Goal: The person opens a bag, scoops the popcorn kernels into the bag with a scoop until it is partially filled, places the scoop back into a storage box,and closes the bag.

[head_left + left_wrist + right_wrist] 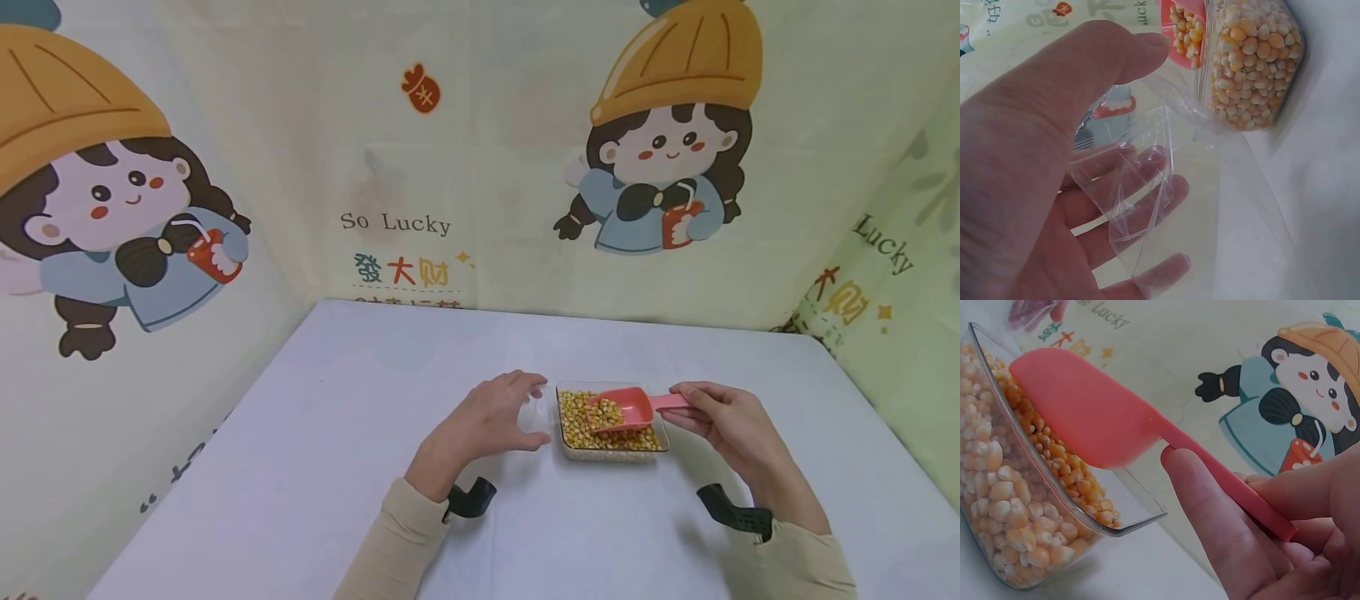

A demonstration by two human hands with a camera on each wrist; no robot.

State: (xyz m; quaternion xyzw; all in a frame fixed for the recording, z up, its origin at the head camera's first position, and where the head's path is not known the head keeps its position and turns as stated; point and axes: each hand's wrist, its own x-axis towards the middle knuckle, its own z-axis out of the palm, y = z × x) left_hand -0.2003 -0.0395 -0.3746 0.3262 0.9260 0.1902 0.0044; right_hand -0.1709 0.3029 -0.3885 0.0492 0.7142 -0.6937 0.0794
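Your right hand (723, 421) grips the handle of the small pink plastic scoop (626, 408), fingers curled round it; the scoop bowl carries some kernels and sits over the clear rectangular plastic tray (568, 450) full of yellow dried corn kernels (573, 408). The tray is at table centre, near you, between both hands. Your left hand (491, 421) pinches a small clear plastic zip bag (1141, 187) between thumb and fingers, just left of the tray, mouth edge close to the tray corner. The bag looks empty in the left wrist view. Everything rests on the white cloth-covered table (337, 417); cartoon-print cream backdrop (420, 150) behind
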